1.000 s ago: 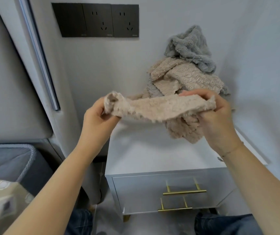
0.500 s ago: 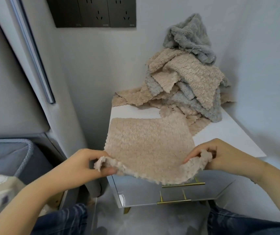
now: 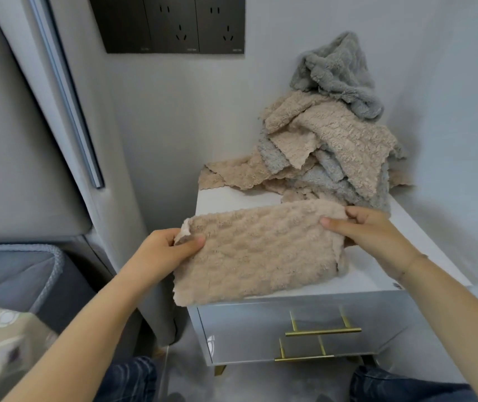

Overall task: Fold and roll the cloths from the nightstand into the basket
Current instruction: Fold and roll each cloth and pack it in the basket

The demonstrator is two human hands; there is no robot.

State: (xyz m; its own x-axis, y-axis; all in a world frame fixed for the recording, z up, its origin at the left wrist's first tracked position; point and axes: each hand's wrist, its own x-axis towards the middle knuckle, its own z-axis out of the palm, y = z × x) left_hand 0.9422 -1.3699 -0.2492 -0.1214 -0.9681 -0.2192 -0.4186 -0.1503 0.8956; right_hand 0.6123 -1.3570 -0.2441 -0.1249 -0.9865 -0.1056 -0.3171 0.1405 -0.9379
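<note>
- Beige cloth point(image 3: 256, 253): lay folded in half as a doubled rectangle on the front of the nightstand point(image 3: 423, 256), its lower edge overhanging the front-left corner. Half a second earlier it was a single open sheet; a second earlier it was stretched in the air.
- Left hand point(image 3: 159, 253): pinched the cloth's upper-left corner, thumb on top, both layers between thumb and fingers.
- Right hand point(image 3: 368, 230): gripped the upper-right corner, fingers curled over the doubled edge. It had moved up and away from the near edge.
- Pile of cloths point(image 3: 333, 146): beige and grey, heaped at the back of the nightstand, unchanged.
- Basket point(image 3: 49, 268): grey, low at left, well apart from the cloth.
- Judgement: first fold appeared done; a further fold or the roll remained, then transfer to the basket.
</note>
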